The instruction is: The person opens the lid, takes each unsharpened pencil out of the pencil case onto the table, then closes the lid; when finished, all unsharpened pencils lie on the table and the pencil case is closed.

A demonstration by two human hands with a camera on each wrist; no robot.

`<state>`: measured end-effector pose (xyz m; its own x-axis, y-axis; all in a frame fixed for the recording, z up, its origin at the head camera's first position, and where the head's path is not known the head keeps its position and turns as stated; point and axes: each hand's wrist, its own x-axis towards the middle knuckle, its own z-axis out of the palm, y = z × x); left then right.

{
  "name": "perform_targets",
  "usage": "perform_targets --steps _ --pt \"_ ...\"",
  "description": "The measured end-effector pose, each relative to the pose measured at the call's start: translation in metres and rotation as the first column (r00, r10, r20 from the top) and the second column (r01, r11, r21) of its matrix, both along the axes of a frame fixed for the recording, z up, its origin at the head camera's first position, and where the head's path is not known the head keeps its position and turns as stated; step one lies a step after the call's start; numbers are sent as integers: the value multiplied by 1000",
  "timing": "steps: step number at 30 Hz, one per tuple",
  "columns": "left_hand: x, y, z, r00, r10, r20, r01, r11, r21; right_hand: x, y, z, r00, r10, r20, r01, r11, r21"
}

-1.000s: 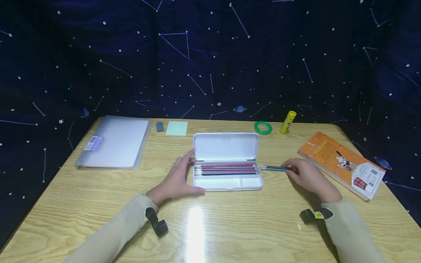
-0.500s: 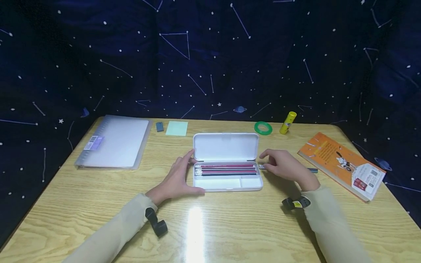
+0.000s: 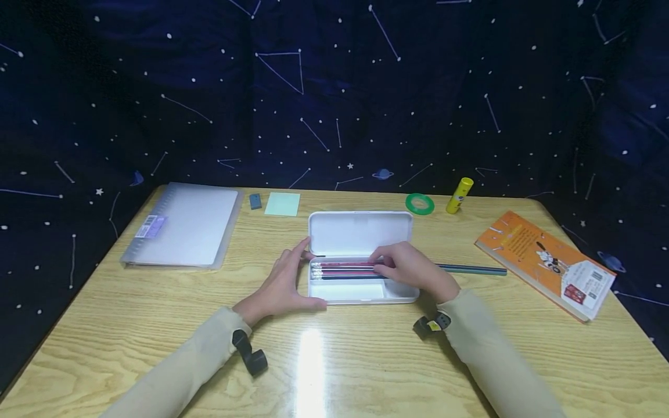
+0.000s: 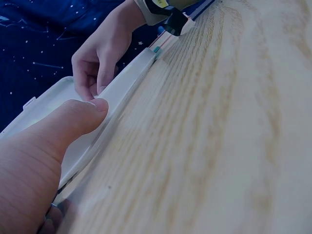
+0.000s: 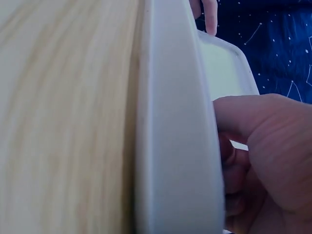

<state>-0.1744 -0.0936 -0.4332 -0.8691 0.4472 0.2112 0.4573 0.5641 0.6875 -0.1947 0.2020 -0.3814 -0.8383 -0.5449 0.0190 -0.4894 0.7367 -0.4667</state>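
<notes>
A white pencil case [image 3: 345,301] lies with its lid raised, dark red and black pencils [image 3: 340,270] side by side in its long compartment. My left hand [image 3: 284,284] grips the case at its left end, thumb along the front edge and fingers at the back. My right hand [image 3: 410,268] reaches into the case from the right, fingers bent down at the pencils; I cannot tell whether they pinch any. In the right wrist view the case's wall [image 5: 180,126] hides the right fingertips. Dark and green pencils [image 3: 473,269] lie on the table right of the case.
A ring binder [image 3: 183,226] lies at left, with a grey eraser [image 3: 255,201] and pale green sticky notes [image 3: 282,204] beside it. Behind the case are a green tape roll [image 3: 420,204] and a yellow glue stick [image 3: 459,195]. An orange book [image 3: 546,264] lies at right.
My right hand has let go of the dark and green pencils on the table and moved left, over the right part of the case. My left hand stays in place.
</notes>
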Motion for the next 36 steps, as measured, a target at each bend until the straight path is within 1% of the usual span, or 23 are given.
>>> perform_targets --steps 7,13,18,24,27,30,33,36 --pt "0 -1 -1 1000 2 1 -2 1000 -2 3 -11 -1 998 -38 -43 40 998 46" --pt "0 -1 -2 1000 8 15 -8 1000 11 3 -17 -4 999 -41 -32 43 995 93" --pt "0 -1 -1 1000 7 15 -7 1000 25 4 -23 -4 998 -55 -19 57 993 100" --pt "0 0 0 1000 6 19 -6 1000 24 5 -26 -4 996 -83 -40 87 990 112" --pt "-1 0 -1 1000 8 20 -8 1000 23 6 -24 -2 994 -98 -56 103 988 111" --pt "-1 1 0 1000 5 15 -5 1000 18 7 -19 1 988 -132 -82 140 986 95" --pt "-1 0 1 1000 3 13 -3 1000 17 8 -10 4 979 -169 -111 178 981 77" --pt "0 0 1 1000 0 7 0 1000 19 10 5 3 972 -196 -131 205 976 66"
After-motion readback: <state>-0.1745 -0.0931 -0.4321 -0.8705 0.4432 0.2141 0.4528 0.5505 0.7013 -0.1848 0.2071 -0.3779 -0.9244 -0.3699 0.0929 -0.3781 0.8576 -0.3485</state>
